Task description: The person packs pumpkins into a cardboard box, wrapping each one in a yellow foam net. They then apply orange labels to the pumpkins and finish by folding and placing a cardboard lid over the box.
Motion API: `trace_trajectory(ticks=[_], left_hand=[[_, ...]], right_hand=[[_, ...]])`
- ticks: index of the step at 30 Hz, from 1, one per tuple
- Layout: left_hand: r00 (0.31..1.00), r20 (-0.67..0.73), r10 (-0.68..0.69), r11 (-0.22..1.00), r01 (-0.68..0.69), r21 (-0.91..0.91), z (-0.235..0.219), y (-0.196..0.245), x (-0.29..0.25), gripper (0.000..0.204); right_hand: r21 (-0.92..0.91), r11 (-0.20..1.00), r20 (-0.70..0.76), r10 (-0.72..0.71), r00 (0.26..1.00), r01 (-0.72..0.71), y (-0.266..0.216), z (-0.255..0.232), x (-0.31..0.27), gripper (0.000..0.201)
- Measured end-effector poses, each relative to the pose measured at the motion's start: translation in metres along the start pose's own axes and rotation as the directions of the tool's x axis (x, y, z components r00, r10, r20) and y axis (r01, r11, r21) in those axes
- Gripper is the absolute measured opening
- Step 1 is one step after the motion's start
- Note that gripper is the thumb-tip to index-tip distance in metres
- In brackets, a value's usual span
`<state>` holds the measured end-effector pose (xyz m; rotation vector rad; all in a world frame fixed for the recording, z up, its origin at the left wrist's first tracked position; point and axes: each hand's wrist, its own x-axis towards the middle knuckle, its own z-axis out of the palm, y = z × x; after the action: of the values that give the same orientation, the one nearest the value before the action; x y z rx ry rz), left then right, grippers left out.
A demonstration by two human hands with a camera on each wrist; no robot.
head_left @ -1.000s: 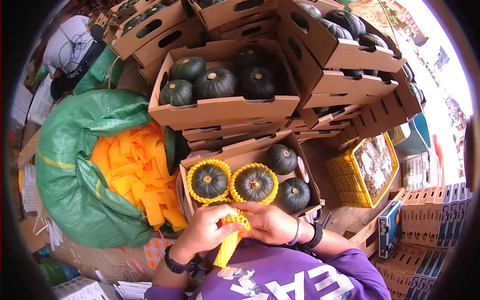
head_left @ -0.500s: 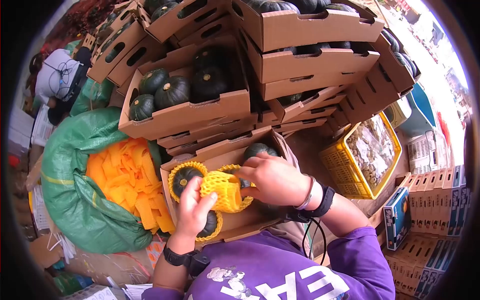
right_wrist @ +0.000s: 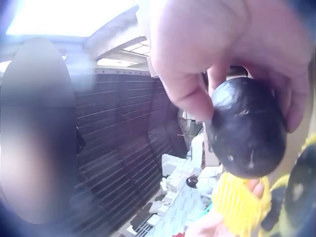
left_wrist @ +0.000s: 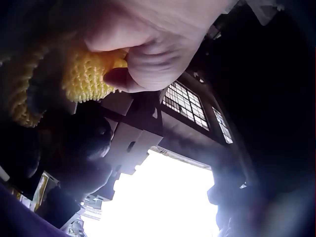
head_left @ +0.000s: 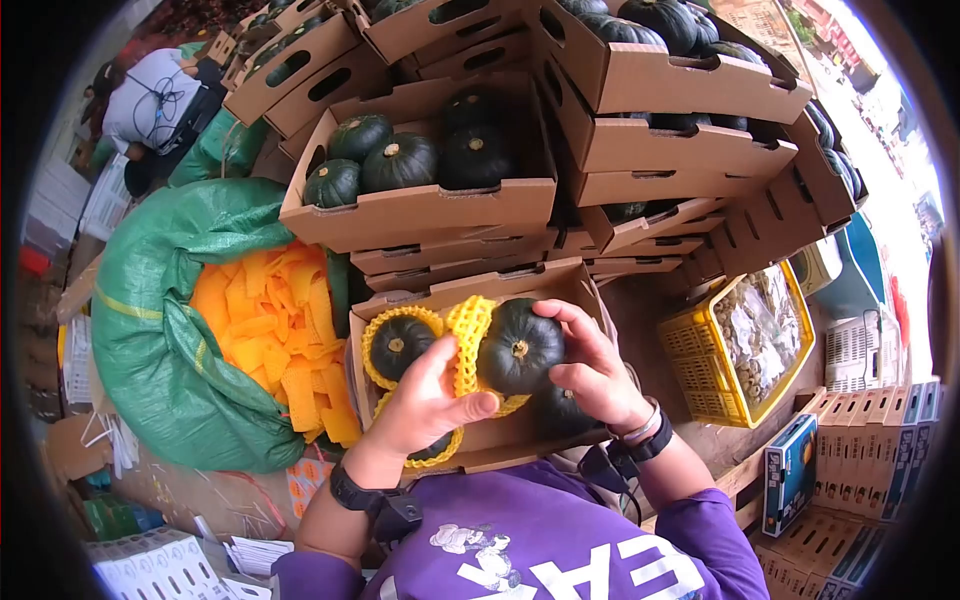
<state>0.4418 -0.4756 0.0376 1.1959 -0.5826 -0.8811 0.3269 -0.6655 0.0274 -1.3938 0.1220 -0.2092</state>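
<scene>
A dark green squash is lifted over the open cardboard box in front of me. My right hand grips it from the right side with curled fingers. My left hand pinches a yellow foam net sleeve pressed against the squash's left side. Another squash in a yellow net lies in the box at the left. More squashes lie under my hands, partly hidden.
A green sack of orange-yellow foam nets lies to the left. Stacked cardboard trays of squashes rise behind the box. A yellow crate stands to the right, with blue cartons beyond it.
My right hand has picked a bare squash out of the box and lifted it. The left hand has brought the opened yellow net against its left side.
</scene>
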Motion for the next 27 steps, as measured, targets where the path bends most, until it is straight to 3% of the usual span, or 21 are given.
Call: trace_trajectory(ticks=[1, 2, 3, 5, 6, 7, 9, 10, 11, 14, 15, 16, 17, 18, 19, 21, 22, 23, 24, 25, 27], left_hand=[[1.0, 0.008, -0.008, 0.965, 0.005, 0.262, 0.005, -0.009, 0.005, 0.064], [0.999, -0.042, -0.001, 0.993, 0.006, 0.121, 0.014, -0.013, 0.01, 0.067], [0.996, -0.084, 0.003, 1.0, -0.005, -0.022, 0.018, -0.014, 0.015, 0.069], [0.997, -0.073, 0.001, 0.999, -0.005, -0.049, 0.017, -0.012, 0.012, 0.077], [1.0, -0.004, 0.001, 1.0, -0.001, -0.027, 0.015, -0.009, 0.007, 0.081], [0.998, 0.067, 0.001, 1.0, -0.001, -0.002, 0.014, -0.005, 0.003, 0.086], [0.978, 0.209, -0.003, 0.983, 0.041, -0.179, 0.022, 0.005, -0.006, 0.096], [0.971, 0.24, -0.017, 0.963, 0.08, -0.259, 0.023, 0.005, -0.007, 0.097], [0.962, 0.272, -0.028, 0.935, 0.121, -0.334, 0.024, 0.004, -0.008, 0.097], [0.942, 0.314, -0.117, 0.827, 0.267, -0.494, 0.018, 0.003, -0.007, 0.096], [0.947, 0.301, -0.114, 0.778, 0.273, -0.566, 0.017, 0.004, -0.006, 0.088], [0.97, 0.198, -0.14, 0.832, 0.224, -0.507, 0.015, 0.007, -0.005, 0.083], [0.983, 0.089, -0.16, 0.879, 0.183, -0.44, 0.014, 0.013, -0.004, 0.079], [0.997, -0.067, 0.028, 0.983, -0.039, -0.177, 0.016, 0.004, 0.002, 0.07], [0.97, -0.144, 0.198, 0.96, -0.162, 0.231, 0.015, -0.004, 0.004, 0.068], [0.961, -0.164, 0.224, 0.945, -0.173, 0.276, 0.015, -0.009, 0.001, 0.069], [0.961, -0.157, 0.227, 0.945, -0.178, 0.274, 0.015, -0.008, 0.001, 0.069], [0.975, -0.149, 0.163, 0.982, -0.146, 0.118, 0.019, -0.007, -0.001, 0.07], [0.987, -0.131, 0.097, 0.994, -0.103, -0.042, 0.022, -0.008, -0.004, 0.071], [0.986, -0.116, 0.119, 0.991, -0.111, 0.071, 0.03, -0.012, -0.006, 0.071], [0.988, -0.09, 0.127, 0.964, -0.102, 0.245, 0.035, -0.013, -0.001, 0.08]], right_hand=[[-0.325, 0.942, -0.035, -0.101, 0.994, 0.084, 0.003, 0.015, -0.001, 0.053], [-0.608, 0.767, -0.111, -0.34, 0.934, 0.207, 0.003, 0.027, 0.001, 0.042], [-0.68, 0.676, -0.058, -0.436, 0.898, 0.284, -0.003, 0.026, 0.003, 0.033], [-0.647, 0.676, -0.041, -0.494, 0.869, 0.354, -0.004, 0.019, 0.003, 0.025], [-0.455, 0.851, -0.177, -0.374, 0.91, 0.262, 0.001, 0.014, -0.001, 0.023], [-0.17, 0.984, -0.339, -0.11, 0.934, 0.054, 0.005, 0.009, -0.003, 0.026], [0.317, 0.947, -0.301, 0.152, 0.941, -0.051, 0.008, 0.0, 0.007, 0.029], [0.521, 0.833, -0.181, 0.322, 0.929, -0.187, 0.009, 0.006, 0.009, 0.031], [0.539, 0.765, 0.096, 0.36, 0.928, -0.353, 0.007, 0.006, 0.006, 0.031], [0.667, 0.703, 0.171, 0.177, 0.969, -0.246, 0.016, 0.01, 0.003, 0.024], [0.586, 0.778, -0.067, 0.322, 0.944, -0.224, -0.006, 0.017, 0.011, 0.012], [0.219, 0.973, -0.286, 0.133, 0.949, -0.07, 0.006, 0.005, 0.014, 0.011], [-0.206, 0.978, -0.402, -0.127, 0.907, 0.046, 0.009, 0.002, 0.018, 0.012], [-0.45, 0.882, -0.412, -0.345, 0.843, 0.142, 0.01, 0.007, 0.014, 0.014], [-0.399, 0.906, -0.385, -0.304, 0.871, 0.14, 0.011, 0.018, 0.007, 0.011], [-0.218, 0.973, -0.368, -0.15, 0.917, 0.072, 0.006, 0.024, -0.002, 0.021], [-0.27, 0.949, -0.206, -0.223, 0.953, 0.164, 0.01, 0.014, -0.006, 0.035], [-0.148, 0.983, -0.101, -0.121, 0.988, 0.105, 0.008, 0.01, -0.009, 0.049], [0.221, 0.975, -0.103, -0.006, 0.995, 0.029, 0.008, 0.016, -0.015, 0.055], [0.562, 0.826, -0.071, 0.1, 0.992, -0.043, 0.007, 0.025, -0.019, 0.062], [0.65, 0.76, -0.105, 0.073, 0.992, 0.013, 0.018, 0.022, -0.018, 0.055]])
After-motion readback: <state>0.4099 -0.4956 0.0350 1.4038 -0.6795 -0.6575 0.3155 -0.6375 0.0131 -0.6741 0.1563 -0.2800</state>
